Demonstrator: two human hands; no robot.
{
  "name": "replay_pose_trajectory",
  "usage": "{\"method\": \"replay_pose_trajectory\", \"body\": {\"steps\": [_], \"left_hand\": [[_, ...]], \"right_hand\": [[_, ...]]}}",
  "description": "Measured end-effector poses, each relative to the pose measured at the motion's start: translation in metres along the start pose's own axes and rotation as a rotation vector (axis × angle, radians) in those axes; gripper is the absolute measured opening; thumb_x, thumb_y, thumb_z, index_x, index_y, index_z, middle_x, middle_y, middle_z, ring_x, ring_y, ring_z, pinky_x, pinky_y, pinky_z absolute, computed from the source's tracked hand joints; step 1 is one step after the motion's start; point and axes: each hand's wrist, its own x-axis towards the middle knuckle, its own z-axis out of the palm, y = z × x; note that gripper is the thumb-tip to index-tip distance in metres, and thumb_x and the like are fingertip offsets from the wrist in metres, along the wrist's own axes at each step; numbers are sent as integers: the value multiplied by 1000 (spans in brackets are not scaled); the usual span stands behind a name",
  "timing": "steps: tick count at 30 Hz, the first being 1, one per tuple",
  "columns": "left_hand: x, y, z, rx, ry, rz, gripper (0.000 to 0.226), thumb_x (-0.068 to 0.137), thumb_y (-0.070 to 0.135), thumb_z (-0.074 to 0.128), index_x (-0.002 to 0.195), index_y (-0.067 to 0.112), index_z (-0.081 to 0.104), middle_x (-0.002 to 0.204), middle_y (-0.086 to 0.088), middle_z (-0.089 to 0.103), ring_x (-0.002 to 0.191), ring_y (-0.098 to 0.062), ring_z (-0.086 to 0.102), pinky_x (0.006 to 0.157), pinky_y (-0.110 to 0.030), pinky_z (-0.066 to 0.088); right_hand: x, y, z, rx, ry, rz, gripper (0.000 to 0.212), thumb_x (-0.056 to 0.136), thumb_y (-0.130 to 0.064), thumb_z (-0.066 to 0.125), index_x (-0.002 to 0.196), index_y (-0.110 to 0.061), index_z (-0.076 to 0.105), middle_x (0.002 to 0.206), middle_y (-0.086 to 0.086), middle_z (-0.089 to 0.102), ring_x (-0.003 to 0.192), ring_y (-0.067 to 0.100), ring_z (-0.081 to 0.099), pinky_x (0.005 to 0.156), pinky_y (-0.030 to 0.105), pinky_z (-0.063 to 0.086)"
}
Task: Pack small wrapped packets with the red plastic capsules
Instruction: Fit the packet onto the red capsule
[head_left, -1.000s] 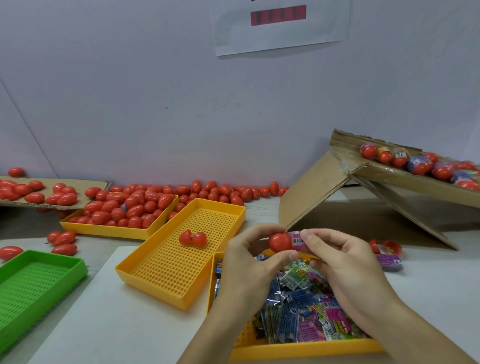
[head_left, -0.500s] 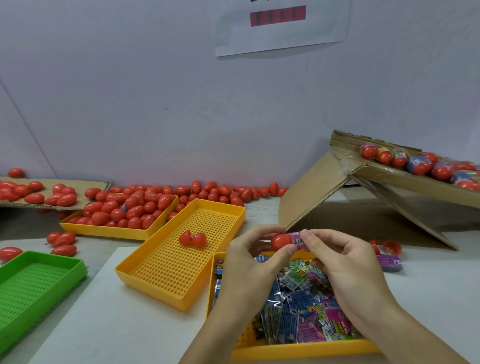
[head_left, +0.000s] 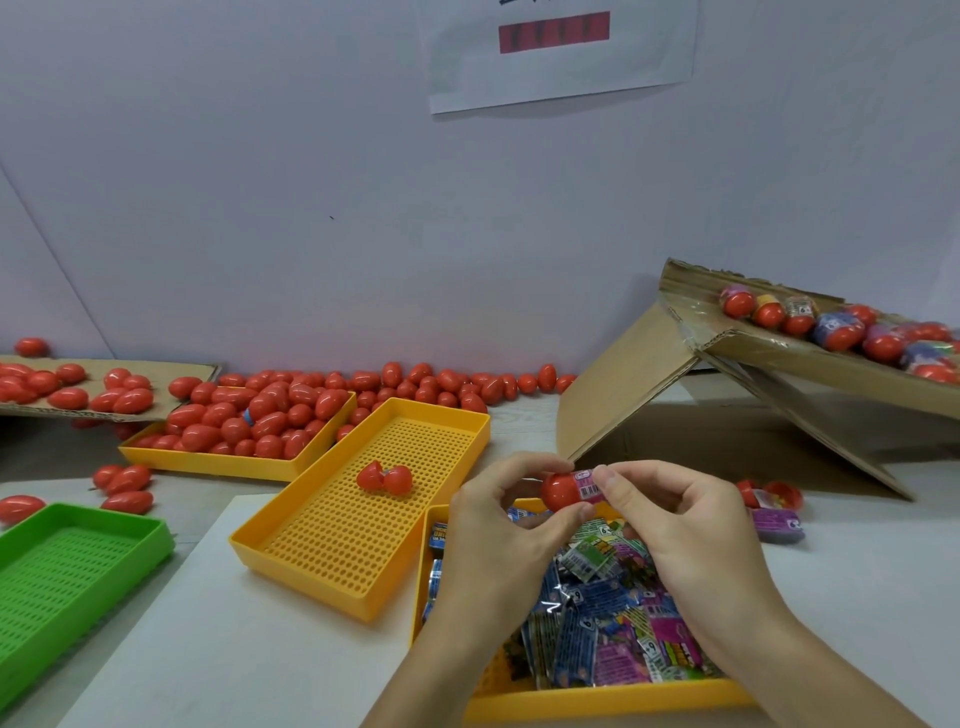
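Above the table's near edge, left hand (head_left: 498, 525) gripping a red capsule (head_left: 559, 490), right hand (head_left: 675, 525) pinching the pink packet (head_left: 588, 483) into it.

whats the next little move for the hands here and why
Probably push the pink packet further into the red capsule half. The left hand grips the half, the right hand pinches the packet, and much of the packet sticks out, so it likely can't be capped yet.
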Motion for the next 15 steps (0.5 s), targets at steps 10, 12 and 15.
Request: {"method": "replay_pose_trajectory", "body": {"steps": [10, 12, 15], "left_hand": [[0, -1, 1, 12, -8, 38, 21, 84, 14, 78, 103, 22, 74, 94, 5, 71, 95, -16, 67, 78, -31, 60], [1, -1, 0, -53, 2, 16, 20, 84, 16, 78, 103, 20, 73, 95, 3, 73, 94, -16, 69, 79, -32, 60], [2, -1, -3, -196, -5, -44, 21, 84, 16, 79, 104, 19, 74, 98, -2, 75, 95, -18, 72, 77, -29, 60]], "right_hand": [[-1, -1, 0, -127, -8, -156, 18, 75, -39, 69, 87, -29, 77, 81, -13, 76, 83, 3, 70, 70, 15, 54], [0, -2, 0, -135, 4, -190, 21, 75, -38, 70, 93, -29, 75, 86, -15, 75, 86, 3, 70, 71, 13, 54], [1, -4, -2, -157, -15, -214, 35, 72, -39, 71, 105, -30, 70, 94, -18, 73, 93, 0, 68, 73, 13, 54]]}}
